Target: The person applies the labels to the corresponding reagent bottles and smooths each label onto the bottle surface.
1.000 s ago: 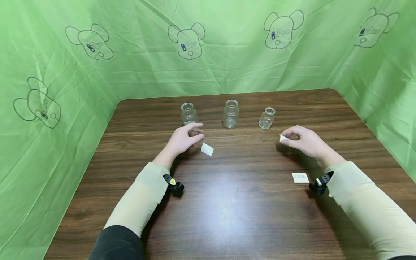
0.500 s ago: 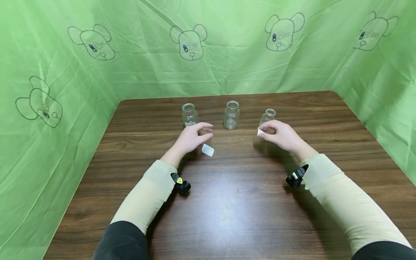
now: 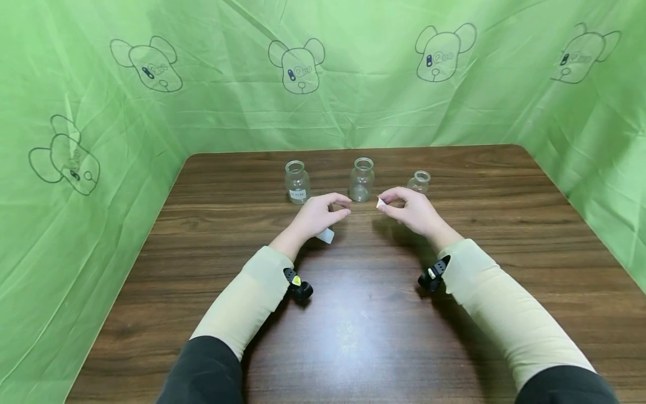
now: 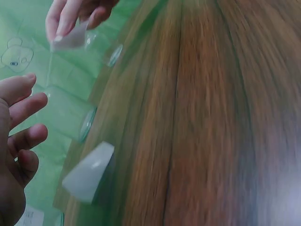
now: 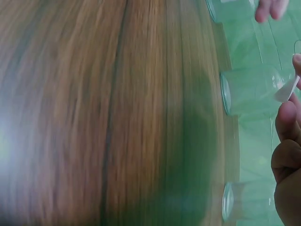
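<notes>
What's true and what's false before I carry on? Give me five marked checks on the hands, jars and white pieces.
1. The right hand pinches a small white piece. True.
2. The left hand grips the middle jar. False: it holds nothing.
3. In the head view, the leftmost jar bears a label. True.
4. The middle jar is capped. False: it is open at the top.
5. A second white piece lies on the table. True.

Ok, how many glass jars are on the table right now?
3. A labelled jar stands on the left, a plain jar in the middle, and a smaller jar on the right, partly hidden behind the right hand.
</notes>
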Tool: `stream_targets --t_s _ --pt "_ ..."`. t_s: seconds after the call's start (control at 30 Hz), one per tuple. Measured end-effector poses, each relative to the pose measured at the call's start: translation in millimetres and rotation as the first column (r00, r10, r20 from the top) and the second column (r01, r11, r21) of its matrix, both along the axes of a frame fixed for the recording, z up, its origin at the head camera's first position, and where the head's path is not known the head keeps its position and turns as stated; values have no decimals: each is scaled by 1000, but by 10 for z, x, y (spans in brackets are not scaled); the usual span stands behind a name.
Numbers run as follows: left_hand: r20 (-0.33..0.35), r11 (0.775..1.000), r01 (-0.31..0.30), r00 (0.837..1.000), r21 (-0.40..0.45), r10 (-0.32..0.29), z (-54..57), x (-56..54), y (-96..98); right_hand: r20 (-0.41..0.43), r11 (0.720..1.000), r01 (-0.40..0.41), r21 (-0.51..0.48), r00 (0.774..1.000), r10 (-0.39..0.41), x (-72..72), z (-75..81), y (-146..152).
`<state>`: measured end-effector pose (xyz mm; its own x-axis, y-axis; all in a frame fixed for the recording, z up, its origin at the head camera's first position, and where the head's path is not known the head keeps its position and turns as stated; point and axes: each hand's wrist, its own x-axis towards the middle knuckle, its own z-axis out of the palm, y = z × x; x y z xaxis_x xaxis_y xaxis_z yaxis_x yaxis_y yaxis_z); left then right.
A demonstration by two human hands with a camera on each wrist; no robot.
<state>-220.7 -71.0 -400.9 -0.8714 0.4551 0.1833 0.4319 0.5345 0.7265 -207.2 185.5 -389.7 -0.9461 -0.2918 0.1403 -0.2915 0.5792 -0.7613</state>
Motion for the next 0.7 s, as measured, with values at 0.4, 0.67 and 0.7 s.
stream_targets --t_s 0.4,0.67,0.7 --pt "-11 999 13 1000 30 -12 -47 16 241 -34 999 -34 -22 999 33 -25 -48 -237" --pt "37 994 -9 999 108 5 -52 24 261 -43 999 -28 -39 999 27 17 -58 -321" --pt "39 993 -10 999 115 5 -57 23 261 -43 999 -30 -42 999 28 24 -60 -330"
